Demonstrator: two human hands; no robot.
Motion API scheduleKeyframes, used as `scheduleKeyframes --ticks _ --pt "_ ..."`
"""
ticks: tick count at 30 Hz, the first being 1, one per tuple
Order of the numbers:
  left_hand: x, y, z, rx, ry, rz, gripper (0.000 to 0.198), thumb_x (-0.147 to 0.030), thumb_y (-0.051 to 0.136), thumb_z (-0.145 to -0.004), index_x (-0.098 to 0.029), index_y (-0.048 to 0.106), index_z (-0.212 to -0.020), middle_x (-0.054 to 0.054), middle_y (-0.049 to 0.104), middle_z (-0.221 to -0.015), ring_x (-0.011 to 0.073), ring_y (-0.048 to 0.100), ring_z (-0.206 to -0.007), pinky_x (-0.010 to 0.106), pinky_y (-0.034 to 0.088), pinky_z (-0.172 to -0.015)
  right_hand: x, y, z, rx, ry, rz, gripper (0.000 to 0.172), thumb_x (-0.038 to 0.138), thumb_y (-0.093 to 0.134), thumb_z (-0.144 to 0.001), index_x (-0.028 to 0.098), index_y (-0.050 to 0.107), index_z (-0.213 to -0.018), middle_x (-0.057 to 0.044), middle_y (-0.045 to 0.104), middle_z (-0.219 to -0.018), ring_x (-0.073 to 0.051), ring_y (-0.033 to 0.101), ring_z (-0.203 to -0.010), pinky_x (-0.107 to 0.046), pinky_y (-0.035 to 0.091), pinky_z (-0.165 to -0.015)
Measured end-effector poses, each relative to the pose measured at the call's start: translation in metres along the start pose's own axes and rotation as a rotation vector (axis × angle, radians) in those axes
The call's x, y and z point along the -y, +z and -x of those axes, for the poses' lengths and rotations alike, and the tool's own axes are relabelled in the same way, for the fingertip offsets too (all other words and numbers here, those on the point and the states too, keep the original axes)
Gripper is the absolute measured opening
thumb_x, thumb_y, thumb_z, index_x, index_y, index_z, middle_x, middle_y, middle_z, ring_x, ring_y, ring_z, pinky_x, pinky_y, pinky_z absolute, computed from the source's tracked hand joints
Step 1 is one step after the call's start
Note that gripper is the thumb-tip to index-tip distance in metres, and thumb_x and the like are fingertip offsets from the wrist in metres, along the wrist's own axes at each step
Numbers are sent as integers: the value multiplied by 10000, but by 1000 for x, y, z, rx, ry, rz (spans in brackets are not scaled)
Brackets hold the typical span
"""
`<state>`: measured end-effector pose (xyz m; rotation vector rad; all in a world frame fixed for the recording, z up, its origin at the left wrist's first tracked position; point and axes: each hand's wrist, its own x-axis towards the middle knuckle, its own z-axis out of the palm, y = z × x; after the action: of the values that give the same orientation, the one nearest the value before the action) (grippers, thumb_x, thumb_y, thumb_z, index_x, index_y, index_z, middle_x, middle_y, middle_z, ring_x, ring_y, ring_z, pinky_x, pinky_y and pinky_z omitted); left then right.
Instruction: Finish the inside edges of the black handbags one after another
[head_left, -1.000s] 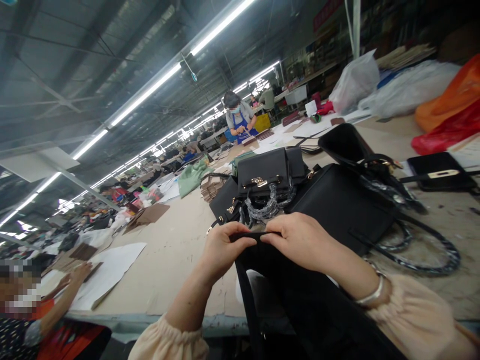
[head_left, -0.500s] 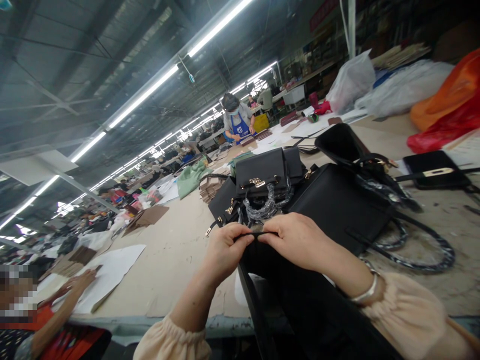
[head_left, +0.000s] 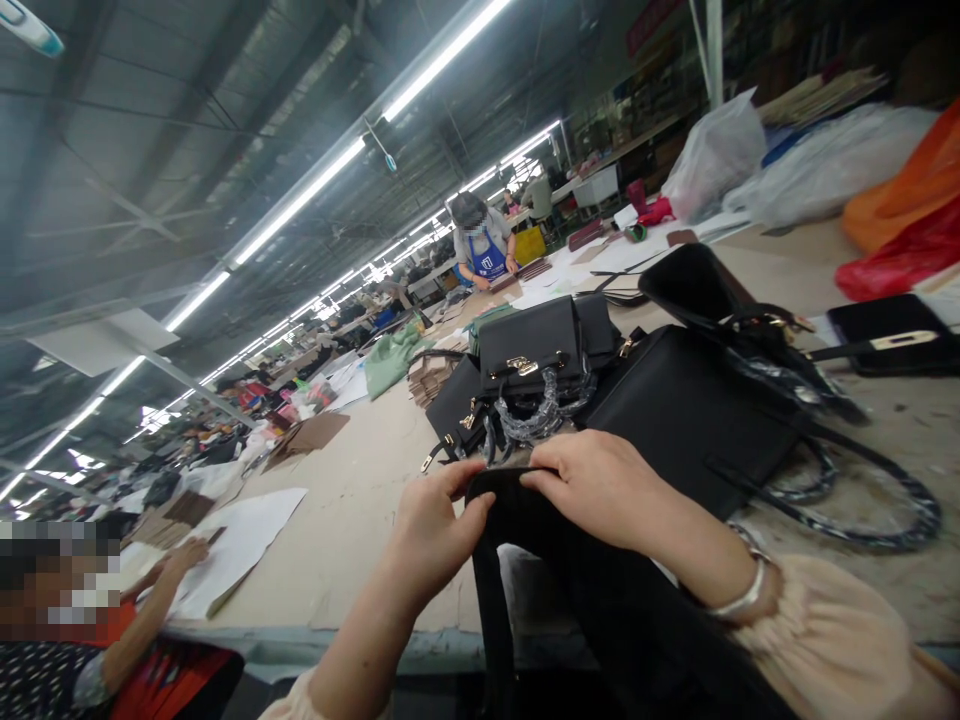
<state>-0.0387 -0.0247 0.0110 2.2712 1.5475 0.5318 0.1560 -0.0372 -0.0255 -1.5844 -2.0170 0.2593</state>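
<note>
I hold a black bag piece (head_left: 585,590) upright at the near edge of the long table (head_left: 352,500). My left hand (head_left: 435,525) pinches the left end of its top edge, thumb in front and fingers behind. My right hand (head_left: 600,485) is closed over the same top edge further right, with a silver bangle on the wrist. A black strap hangs down from the piece's left side. Just beyond my hands lies a heap of finished black handbags (head_left: 675,400) with gold clasps and plastic-wrapped handles.
A person at the lower left reaches a hand (head_left: 184,555) onto white paper sheets (head_left: 240,535). Another person in a blue apron (head_left: 484,250) works at the far end. Plastic bags, orange and red sacks (head_left: 900,220) and a black flat piece (head_left: 892,335) lie at the right.
My left hand has slid outward to the left corner of the top edge and its arm has stretched out. The right hand stays where it was. The view has shifted slightly.
</note>
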Motion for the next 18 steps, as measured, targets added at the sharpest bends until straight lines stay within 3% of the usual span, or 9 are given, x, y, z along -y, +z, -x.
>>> scheduleKeyframes --ticks 8,18 --pt "-2 4 -9 -89 53 -162 197 -214 528 -828 -206 708 -907 9 719 -833 151 648 -757 227 459 -684 -1 0 1 -16 -1 17 281 412 475 -852 253 637 -688 28 684 -758 -148 590 -719 -260 286 -579" --pt "-2 1 -10 -45 127 -268 215 -167 491 -840 -221 696 -878 1 706 -764 140 639 -709 211 419 -622 2 1 1 -26 -8 28 277 397 479 -852 243 648 -696 10 690 -760 -156 598 -714 -265 288 -574"
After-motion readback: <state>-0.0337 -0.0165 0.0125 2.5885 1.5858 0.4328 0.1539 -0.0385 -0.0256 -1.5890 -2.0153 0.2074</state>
